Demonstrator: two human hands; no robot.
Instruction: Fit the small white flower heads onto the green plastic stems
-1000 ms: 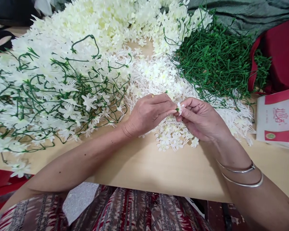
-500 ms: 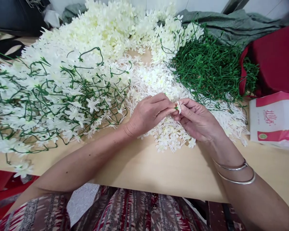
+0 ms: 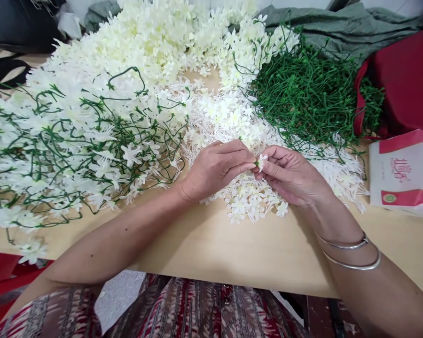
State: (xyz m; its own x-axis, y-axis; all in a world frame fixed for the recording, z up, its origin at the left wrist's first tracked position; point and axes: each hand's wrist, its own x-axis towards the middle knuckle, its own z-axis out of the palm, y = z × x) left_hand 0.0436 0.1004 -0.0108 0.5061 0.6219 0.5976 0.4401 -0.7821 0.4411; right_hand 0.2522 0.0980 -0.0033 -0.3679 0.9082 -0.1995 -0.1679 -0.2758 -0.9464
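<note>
Close together, the left hand (image 3: 220, 164) pinched a green stem (image 3: 257, 163) and the right hand (image 3: 292, 176) a white flower (image 3: 262, 162); a stem pile (image 3: 306, 96) lay at their one o'clock. Aligning both gently (petals probably creased easily) looked wisest.

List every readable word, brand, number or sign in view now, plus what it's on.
Nothing I can quote reliably; all marks are on the white-and-pink packet:
Large pink characters: stylised, too blurred to read.
Small print beside them: too small.
Round badge: too small.
No lettering shows on the held flower, green stems or red bag.
</note>
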